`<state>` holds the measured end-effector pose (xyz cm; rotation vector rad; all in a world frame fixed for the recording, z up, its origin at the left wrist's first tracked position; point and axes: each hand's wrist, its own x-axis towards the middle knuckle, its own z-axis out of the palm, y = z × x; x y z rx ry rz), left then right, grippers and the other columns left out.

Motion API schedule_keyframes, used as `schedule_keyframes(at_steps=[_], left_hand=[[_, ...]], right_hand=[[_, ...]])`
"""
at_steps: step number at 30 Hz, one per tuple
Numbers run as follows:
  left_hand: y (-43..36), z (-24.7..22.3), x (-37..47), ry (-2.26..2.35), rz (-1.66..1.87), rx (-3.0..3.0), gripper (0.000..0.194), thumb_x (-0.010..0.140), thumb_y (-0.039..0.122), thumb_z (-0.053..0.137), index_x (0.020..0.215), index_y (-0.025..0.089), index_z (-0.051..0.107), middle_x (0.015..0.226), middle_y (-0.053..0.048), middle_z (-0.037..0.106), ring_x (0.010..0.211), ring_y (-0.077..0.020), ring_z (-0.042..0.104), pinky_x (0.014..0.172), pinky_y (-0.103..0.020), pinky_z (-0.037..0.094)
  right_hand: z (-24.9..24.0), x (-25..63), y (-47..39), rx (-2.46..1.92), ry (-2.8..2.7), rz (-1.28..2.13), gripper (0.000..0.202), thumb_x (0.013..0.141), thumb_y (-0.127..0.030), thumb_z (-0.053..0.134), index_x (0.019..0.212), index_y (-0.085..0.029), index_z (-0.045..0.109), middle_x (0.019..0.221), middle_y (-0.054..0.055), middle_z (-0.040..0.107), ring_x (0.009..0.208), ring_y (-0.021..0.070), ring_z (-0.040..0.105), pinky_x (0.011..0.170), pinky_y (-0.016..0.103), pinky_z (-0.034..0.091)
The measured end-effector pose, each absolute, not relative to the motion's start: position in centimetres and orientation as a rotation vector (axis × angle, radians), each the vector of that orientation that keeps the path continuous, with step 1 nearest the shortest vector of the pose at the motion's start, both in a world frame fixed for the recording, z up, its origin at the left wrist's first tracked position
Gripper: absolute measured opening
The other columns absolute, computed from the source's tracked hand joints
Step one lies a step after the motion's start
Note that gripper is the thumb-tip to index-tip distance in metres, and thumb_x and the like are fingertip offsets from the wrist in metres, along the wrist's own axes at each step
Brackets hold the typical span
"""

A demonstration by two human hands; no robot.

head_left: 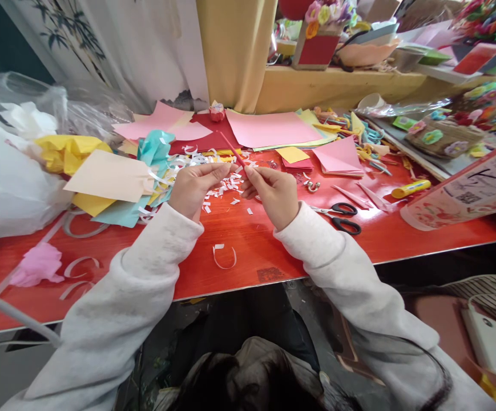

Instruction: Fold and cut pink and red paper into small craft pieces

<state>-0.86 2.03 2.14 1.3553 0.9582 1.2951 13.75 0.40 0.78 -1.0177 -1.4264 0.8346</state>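
A thin red stick [230, 146], perhaps tightly rolled paper, slants up and to the left between my hands above the table. My right hand [277, 194] pinches its lower end between thumb and fingers. Close by, my left hand [196, 184] is closed, its thumb and fingertips meeting at the stick's lower part. White paper scraps [230, 184] lie under and behind my fingers. Beside my right wrist rest scissors [337, 214] with black handles. A curled white paper strip [225, 264] lies on the red table [248, 234] in front of me.
Pink paper sheets [271, 128] and small squares [339, 155] lie at the back. A plastic bag [12, 182] and crumpled paper [72, 149] crowd the left. To the right are a yellow glue stick [411, 189] and a tall printed cup [466, 188].
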Motion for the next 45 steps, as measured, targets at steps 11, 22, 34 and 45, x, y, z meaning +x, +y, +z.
schedule_keyframes(at_steps=[11,22,34,45], left_hand=[[1.7,2.4,-0.4,1.015,1.439,1.487,0.008,0.066,0.022,0.068,0.073,0.021,0.072,0.076,0.001,0.070,0.078,-0.0143,0.063,0.080,-0.032,0.049],[0.7,2.2,0.4,1.117,1.496,1.661,0.008,0.070,0.023,0.065,0.077,0.019,0.067,0.080,0.000,0.068,0.079,-0.0135,0.061,0.077,-0.026,0.047],[0.5,2.2,0.5,1.052,1.510,1.674,0.005,0.072,0.022,0.062,0.077,0.021,0.061,0.079,0.001,0.063,0.078,-0.0126,0.059,0.075,-0.026,0.046],[0.6,2.7,-0.4,1.187,1.495,1.971,0.013,0.077,0.033,0.058,0.086,0.025,0.064,0.093,-0.002,0.060,0.095,-0.0192,0.051,0.089,-0.034,0.037]], right_hand=[[1.1,13.7,0.2,-0.991,-1.413,0.914,0.036,0.077,-0.049,0.051,0.068,-0.015,0.057,0.059,-0.002,0.057,0.048,0.0052,0.056,0.050,0.019,0.050],[1.0,13.6,0.1,-1.000,-1.441,0.879,0.038,0.078,-0.051,0.049,0.071,-0.015,0.058,0.060,-0.002,0.058,0.050,0.0054,0.057,0.051,0.020,0.051],[0.7,13.6,0.1,-0.954,-1.471,0.831,0.037,0.080,-0.049,0.047,0.071,-0.015,0.057,0.061,-0.001,0.058,0.050,0.0064,0.057,0.051,0.021,0.050],[0.5,13.9,0.3,-1.058,-1.509,0.721,0.041,0.081,-0.052,0.043,0.070,-0.016,0.058,0.062,0.000,0.059,0.053,0.0065,0.058,0.053,0.020,0.049]])
